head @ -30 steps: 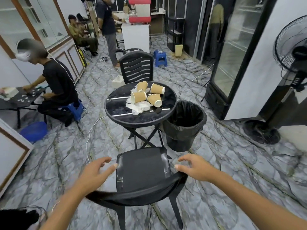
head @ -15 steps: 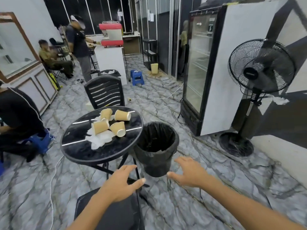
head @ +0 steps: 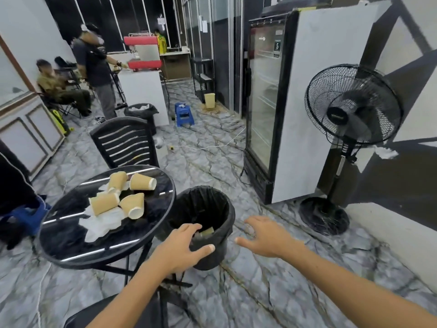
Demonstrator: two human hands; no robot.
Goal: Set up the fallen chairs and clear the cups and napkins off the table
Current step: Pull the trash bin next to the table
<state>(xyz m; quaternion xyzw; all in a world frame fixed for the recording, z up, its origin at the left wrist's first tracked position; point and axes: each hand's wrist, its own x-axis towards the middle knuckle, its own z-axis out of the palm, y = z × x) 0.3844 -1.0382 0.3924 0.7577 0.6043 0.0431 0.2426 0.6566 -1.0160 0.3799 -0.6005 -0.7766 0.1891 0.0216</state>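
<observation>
Several brown paper cups (head: pixel 132 197) lie tipped over on crumpled white napkins (head: pixel 101 223) on the round black table (head: pixel 71 245) at the left. A black slatted chair (head: pixel 125 143) stands upright behind the table. Another black chair (head: pixel 78 318) shows only its seat edge at the bottom, under my left arm. My left hand (head: pixel 182 249) hovers open in front of the black bin (head: pixel 220 209), beside the table's right edge. My right hand (head: pixel 267 235) is open too, held over the floor right of the bin. Neither hand holds anything.
The bin, lined with a black bag, stands right of the table with something at its bottom. A glass-door fridge (head: pixel 267 110) and a standing fan (head: pixel 350 129) line the right wall. People (head: pixel 94 67) are at the back left; a person sits on a blue stool (head: pixel 26 216) at left. A cable crosses the floor.
My hands have let go of the near chair's backrest and lifted forward toward the bin. The view has swung up and right, so the table now sits at left.
</observation>
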